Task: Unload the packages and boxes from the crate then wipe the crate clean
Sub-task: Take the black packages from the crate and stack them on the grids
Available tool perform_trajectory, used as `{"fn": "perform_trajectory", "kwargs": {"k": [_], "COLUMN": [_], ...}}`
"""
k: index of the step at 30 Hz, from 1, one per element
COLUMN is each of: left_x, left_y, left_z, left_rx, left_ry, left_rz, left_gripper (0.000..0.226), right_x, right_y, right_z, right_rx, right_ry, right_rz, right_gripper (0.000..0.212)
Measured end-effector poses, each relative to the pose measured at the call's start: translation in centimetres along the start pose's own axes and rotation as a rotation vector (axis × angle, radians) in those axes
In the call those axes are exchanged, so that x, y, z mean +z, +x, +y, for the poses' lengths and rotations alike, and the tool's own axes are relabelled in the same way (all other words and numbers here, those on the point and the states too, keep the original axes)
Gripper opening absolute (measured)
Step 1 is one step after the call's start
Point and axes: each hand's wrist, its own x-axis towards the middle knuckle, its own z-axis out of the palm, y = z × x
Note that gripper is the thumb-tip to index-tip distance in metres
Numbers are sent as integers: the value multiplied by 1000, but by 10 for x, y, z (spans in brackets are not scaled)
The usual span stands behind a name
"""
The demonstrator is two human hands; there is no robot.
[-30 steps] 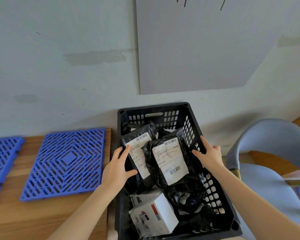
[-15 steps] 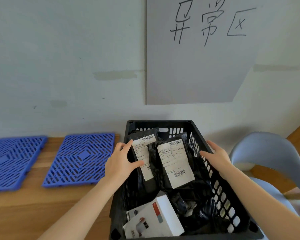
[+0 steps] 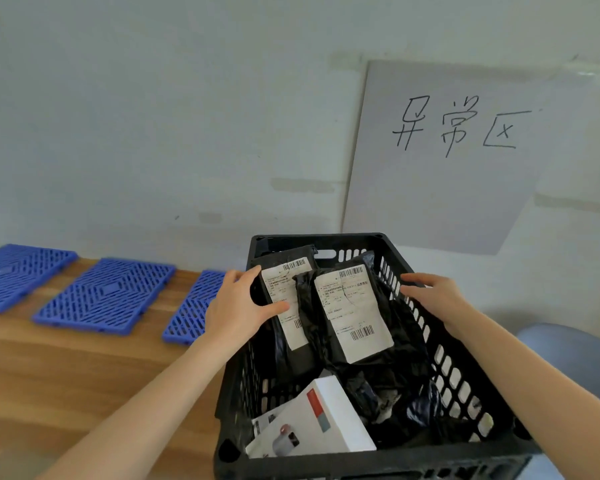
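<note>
Unloading looks barely begun: the left hand pinches 1 labelled black package standing in the crate; the right hand lies straight-fingered at its rim (holding nothing). Likely next: lift the package clear.

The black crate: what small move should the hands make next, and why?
Probably lift the left package out onto the wooden table. The left hand holds its edge, thumb on the label; the crate is full and the right hand lies open at its rim.
</note>
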Motion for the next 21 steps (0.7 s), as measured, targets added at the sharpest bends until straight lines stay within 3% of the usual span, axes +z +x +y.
{"fn": "perform_trajectory", "kwargs": {"k": [9,21], "left_x": [-115,-258], "left_y": [-31,-89], "left_z": [-66,-209], "left_rx": [-119,-345], "left_ry": [9,172], "left_rz": [161,351], "left_gripper": [95,96], "right_x": [82,283], "right_y": [-38,-95], "right_z": [-95,-196], "right_rx": [-144,-272], "right_ry": [44,78], "right_rz": [-200,-519], "right_gripper": [29,35]}}
